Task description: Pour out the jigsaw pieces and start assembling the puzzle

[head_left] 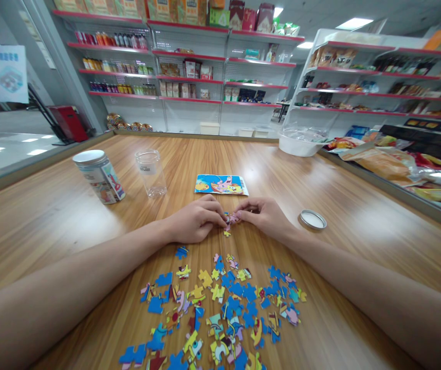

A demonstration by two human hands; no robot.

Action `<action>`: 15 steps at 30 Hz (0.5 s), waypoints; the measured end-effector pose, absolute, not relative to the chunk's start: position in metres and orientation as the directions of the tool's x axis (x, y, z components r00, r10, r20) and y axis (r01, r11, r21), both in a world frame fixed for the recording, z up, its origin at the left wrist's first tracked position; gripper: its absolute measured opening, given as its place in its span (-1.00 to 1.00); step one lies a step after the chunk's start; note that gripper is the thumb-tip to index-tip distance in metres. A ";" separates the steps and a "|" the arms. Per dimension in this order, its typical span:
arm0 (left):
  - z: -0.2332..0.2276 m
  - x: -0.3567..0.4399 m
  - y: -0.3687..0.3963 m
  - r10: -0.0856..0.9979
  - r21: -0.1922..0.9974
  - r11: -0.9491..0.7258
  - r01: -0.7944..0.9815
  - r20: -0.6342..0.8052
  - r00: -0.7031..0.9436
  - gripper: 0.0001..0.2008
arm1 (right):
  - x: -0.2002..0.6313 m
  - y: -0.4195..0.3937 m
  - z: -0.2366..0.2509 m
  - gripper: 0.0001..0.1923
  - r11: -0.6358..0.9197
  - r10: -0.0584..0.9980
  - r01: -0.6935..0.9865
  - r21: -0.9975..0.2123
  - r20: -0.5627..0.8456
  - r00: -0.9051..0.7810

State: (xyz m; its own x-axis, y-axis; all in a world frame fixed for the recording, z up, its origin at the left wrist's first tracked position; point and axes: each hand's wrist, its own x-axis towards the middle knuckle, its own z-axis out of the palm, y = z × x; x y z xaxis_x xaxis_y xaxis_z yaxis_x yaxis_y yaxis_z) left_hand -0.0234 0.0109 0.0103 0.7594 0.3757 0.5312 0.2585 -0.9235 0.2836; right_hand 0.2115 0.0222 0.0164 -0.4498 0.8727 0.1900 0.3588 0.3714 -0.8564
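My left hand (194, 222) and my right hand (265, 215) meet at the middle of the wooden table (51, 216). Between their fingertips they pinch small pink and yellow puzzle pieces (231, 220), which look joined together. Several loose blue, yellow and pink jigsaw pieces (220, 308) lie scattered on the table close to me, between my forearms. A colourful cartoon picture card (221, 184) lies flat just beyond my hands.
An open clear plastic jar (151, 172) stands at the left, a capped jar with a printed label (99, 176) beside it. A metal lid (312, 219) lies right of my right hand. A white bowl (299, 141), snack bags and store shelves sit farther back.
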 end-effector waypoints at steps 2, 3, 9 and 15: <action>0.011 -0.024 0.010 0.374 0.273 -0.924 0.266 0.519 0.769 -0.59 | 0.211 0.023 0.015 -0.82 0.364 0.875 0.347 -0.864 0.189 -0.447; 0.011 -0.024 0.010 0.374 0.268 -0.925 0.270 0.515 0.771 -0.59 | 0.211 0.023 0.015 -0.82 0.374 0.874 0.353 -0.858 0.198 -0.444; 0.011 -0.023 0.010 0.359 0.272 -0.930 0.247 0.526 0.771 -0.59 | 0.215 0.021 0.016 -0.86 0.428 0.805 0.238 -0.872 0.249 -0.538; 0.010 -0.023 0.011 0.351 0.274 -0.933 0.234 0.545 0.761 -0.60 | 0.219 0.013 0.026 -0.87 0.388 0.492 0.076 -0.919 0.136 -0.860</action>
State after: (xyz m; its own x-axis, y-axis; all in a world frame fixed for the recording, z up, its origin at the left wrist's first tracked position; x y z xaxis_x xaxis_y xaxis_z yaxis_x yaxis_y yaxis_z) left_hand -0.0231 0.0108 0.0103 0.7613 0.3510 0.5452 0.2339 -0.9329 0.2739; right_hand 0.2188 0.0132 0.0255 -0.8598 0.4920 0.1364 0.0761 0.3877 -0.9187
